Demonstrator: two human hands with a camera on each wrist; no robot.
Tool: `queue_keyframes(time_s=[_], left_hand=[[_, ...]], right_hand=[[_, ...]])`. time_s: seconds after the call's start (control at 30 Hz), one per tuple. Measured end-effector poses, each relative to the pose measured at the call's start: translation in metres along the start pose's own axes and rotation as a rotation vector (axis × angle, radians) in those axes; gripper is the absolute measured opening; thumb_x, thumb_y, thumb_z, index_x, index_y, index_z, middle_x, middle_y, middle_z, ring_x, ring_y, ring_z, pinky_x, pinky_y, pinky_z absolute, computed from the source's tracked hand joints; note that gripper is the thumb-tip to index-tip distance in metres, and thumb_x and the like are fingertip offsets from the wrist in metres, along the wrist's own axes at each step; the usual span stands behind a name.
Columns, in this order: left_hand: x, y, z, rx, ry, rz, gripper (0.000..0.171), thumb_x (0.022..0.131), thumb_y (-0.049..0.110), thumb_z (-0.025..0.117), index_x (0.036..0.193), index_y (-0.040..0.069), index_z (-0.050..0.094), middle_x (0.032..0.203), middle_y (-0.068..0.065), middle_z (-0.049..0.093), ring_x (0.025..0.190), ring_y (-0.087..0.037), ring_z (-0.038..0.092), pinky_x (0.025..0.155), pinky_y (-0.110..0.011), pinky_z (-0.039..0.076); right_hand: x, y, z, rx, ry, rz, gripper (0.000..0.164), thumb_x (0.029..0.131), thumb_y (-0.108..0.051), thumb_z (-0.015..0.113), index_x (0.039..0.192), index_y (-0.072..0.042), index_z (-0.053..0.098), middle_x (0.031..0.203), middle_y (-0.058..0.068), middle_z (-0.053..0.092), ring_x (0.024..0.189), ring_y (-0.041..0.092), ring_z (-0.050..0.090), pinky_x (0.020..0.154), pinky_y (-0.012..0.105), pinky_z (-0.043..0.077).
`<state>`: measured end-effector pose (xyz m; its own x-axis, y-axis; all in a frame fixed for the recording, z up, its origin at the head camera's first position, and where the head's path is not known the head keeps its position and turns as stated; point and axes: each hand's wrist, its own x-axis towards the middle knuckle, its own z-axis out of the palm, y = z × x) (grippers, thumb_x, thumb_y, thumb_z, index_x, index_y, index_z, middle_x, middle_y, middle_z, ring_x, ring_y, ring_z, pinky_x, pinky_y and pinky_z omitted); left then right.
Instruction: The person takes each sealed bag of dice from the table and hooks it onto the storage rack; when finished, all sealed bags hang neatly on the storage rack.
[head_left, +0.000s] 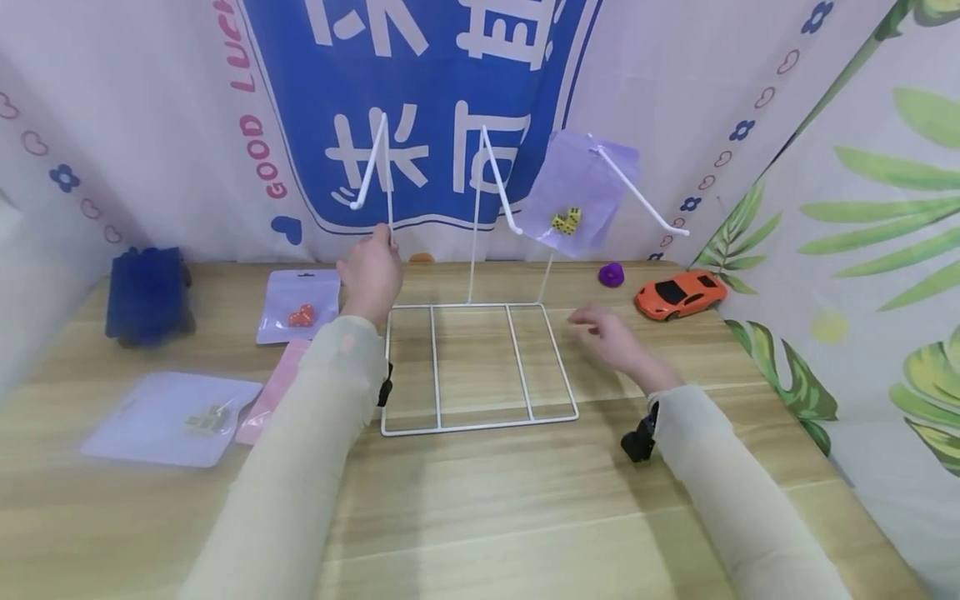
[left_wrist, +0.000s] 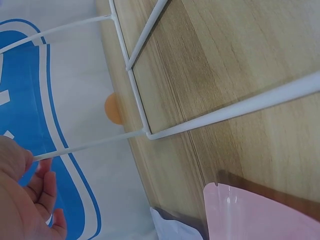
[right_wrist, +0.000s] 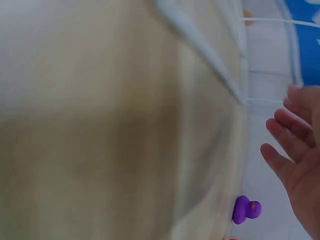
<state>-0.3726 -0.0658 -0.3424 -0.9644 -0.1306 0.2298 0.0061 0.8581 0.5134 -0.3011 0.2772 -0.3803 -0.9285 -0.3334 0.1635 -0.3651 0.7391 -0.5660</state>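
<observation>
A white wire display rack (head_left: 480, 427) stands on the table, with three hooks slanting forward from its uprights. My left hand (head_left: 372, 275) pinches the rack's left upright rod (left_wrist: 90, 146) below the hook, between thumb and fingers. On the right hook hangs a purple pouch (head_left: 555, 171) with yellow dice (head_left: 566, 221) visible in it; the other two hooks carry nothing. Right of the rack base, my right hand (head_left: 611, 337) hovers with loosely bent fingers and nothing in them. The right wrist view shows these fingers (right_wrist: 282, 162) spread apart.
Left of the rack lie a pouch with red pieces (head_left: 300, 287), a pink pouch (head_left: 273, 392) and a pale pouch (head_left: 150, 417). A dark blue toy vehicle (head_left: 147, 296) stands farther left. At the back right are a purple rubber duck (right_wrist: 241, 210) and an orange toy car (head_left: 681, 295).
</observation>
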Motion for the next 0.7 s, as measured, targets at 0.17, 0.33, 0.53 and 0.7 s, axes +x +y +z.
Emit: queue_keyframes(time_s=[0.17,0.33,0.53,0.7], left_hand=[[-0.004,-0.009,-0.006,0.011,-0.002,-0.014,0.019,0.099,0.023,0.035,0.104,0.010,0.049,0.095,-0.010,0.060,0.095,-0.032,0.055,0.087,-0.057,0.034],[-0.011,-0.018,-0.012,0.012,0.006,-0.039,0.020,0.100,0.023,0.035,0.106,0.010,0.049,0.094,-0.009,0.059,0.093,-0.031,0.055,0.086,-0.056,0.035],[-0.019,-0.027,-0.023,-0.030,-0.002,-0.050,0.022,0.097,0.022,0.042,0.113,0.008,0.049,0.104,-0.013,0.059,0.098,-0.034,0.054,0.086,-0.056,0.036],[-0.036,-0.034,-0.054,-0.066,-0.093,0.007,0.032,0.093,0.019,0.049,0.121,0.003,0.046,0.112,-0.017,0.058,0.099,-0.035,0.055,0.084,-0.050,0.041]], right_hand=[[-0.008,0.002,0.023,-0.236,-0.208,-0.204,0.038,0.086,-0.012,0.062,0.119,0.006,0.055,0.127,0.021,0.049,0.117,0.037,0.045,0.099,0.048,0.032],[-0.008,-0.003,0.035,-0.306,-0.239,-0.262,0.040,0.086,-0.018,0.064,0.117,0.005,0.057,0.130,0.018,0.048,0.119,0.035,0.045,0.099,0.045,0.033],[-0.008,-0.012,0.042,-0.297,-0.241,-0.268,0.035,0.087,-0.015,0.062,0.115,0.005,0.058,0.130,0.017,0.049,0.118,0.034,0.046,0.099,0.045,0.034],[-0.009,-0.014,0.040,-0.286,-0.245,-0.253,0.035,0.087,-0.013,0.062,0.114,0.007,0.058,0.130,0.019,0.048,0.118,0.036,0.045,0.099,0.046,0.033]])
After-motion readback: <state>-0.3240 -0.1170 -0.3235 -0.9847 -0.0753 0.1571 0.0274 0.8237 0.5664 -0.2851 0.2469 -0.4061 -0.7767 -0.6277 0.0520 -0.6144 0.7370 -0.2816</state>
